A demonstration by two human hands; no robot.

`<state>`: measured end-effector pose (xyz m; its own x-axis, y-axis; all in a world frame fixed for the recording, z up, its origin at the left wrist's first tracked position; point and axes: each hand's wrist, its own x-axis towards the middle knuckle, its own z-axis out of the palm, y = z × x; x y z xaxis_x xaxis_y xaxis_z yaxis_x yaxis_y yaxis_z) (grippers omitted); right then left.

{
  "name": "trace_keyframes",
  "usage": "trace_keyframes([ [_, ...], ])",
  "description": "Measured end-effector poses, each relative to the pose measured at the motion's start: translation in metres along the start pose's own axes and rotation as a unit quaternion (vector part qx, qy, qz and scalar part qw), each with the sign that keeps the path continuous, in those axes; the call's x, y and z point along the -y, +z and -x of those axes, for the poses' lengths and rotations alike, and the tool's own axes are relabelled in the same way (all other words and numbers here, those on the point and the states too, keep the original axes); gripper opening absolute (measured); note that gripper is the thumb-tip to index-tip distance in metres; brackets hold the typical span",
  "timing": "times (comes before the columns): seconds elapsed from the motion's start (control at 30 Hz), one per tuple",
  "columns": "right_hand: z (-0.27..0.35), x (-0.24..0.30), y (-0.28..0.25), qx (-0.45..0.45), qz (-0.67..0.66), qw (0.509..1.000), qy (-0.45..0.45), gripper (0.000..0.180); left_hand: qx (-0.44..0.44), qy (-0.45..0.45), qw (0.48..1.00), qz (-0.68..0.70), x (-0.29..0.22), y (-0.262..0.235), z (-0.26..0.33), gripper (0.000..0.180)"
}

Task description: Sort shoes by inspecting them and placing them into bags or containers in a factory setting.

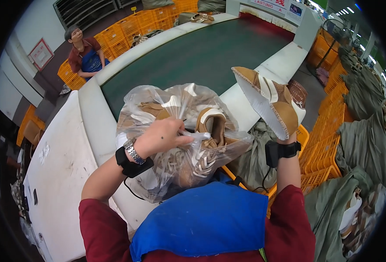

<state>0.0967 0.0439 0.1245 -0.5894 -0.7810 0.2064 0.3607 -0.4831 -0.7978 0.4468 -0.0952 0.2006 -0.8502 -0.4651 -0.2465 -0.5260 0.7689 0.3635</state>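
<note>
My left hand (pixel 163 136) grips the bunched top of a clear plastic bag (pixel 149 105) full of several tan shoe uppers with white laces, held against my chest above the white table edge. My right hand (pixel 294 136) is mostly hidden behind a tan and white shoe upper (pixel 267 101), which it holds raised with its white sole side facing left. Both wrists wear black bands, and the left also has a metal watch.
A green conveyor belt (pixel 201 54) with a white rim (pixel 284 56) runs ahead. A seated person (pixel 84 52) is at the far left by orange crates (pixel 131 26). More orange crates (pixel 328 148) and grey-green sacks (pixel 359 131) fill the right side.
</note>
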Motion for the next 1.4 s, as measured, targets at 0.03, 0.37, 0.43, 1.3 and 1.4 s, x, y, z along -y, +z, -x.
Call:
trace_keyframes([
  [0.03,-0.006,-0.006,-0.009,-0.002,-0.097,0.994,0.059,0.018,0.001,-0.003,1.000,-0.002,-0.002,0.002,0.006,0.049],
  [0.37,0.018,-0.007,0.038,0.045,-0.139,0.989,0.006,0.014,-0.237,0.135,0.960,-0.055,0.047,0.016,0.014,0.020],
  [0.43,0.016,-0.003,0.047,0.058,-0.136,0.989,-0.012,0.014,-0.139,0.014,0.955,0.260,0.042,0.008,0.028,0.012],
  [1.3,0.012,0.024,0.194,0.214,0.074,0.957,-0.181,0.012,-0.042,0.430,0.873,0.227,0.001,-0.022,0.194,0.029],
  [1.4,0.046,0.021,0.227,0.196,-0.098,0.971,-0.099,0.021,-0.094,0.387,0.874,0.277,0.010,-0.008,0.204,0.032],
])
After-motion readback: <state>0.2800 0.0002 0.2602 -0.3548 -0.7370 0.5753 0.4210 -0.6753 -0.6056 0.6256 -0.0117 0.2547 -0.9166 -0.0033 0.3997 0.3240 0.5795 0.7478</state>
